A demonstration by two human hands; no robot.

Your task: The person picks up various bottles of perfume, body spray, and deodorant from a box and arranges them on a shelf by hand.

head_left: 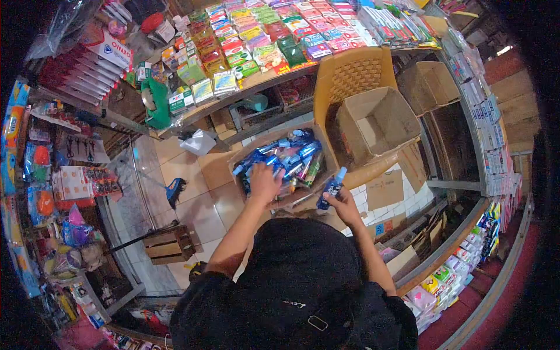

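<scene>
Head view: right hand (344,205) grips a blue bottle (332,188) upright, just right of the carton (245,153) where the left hand (263,182) digs, its grip hidden

— What colour is the bottle (332,189) in the right grip (344,204)?

— Blue, with a paler blue cap. The packets in the brown cardboard box (252,153) under the left grip (265,184) are mostly blue too, with some green among them.

— And the chair (353,73)?

— Yellow-orange, with a woven lattice pattern on its back. The empty box (379,122) on it is plain brown.

— The floor (192,198)?

— Beige tiles. The worktop (256,81) carries rows of green, red, pink and yellow packets.
</scene>
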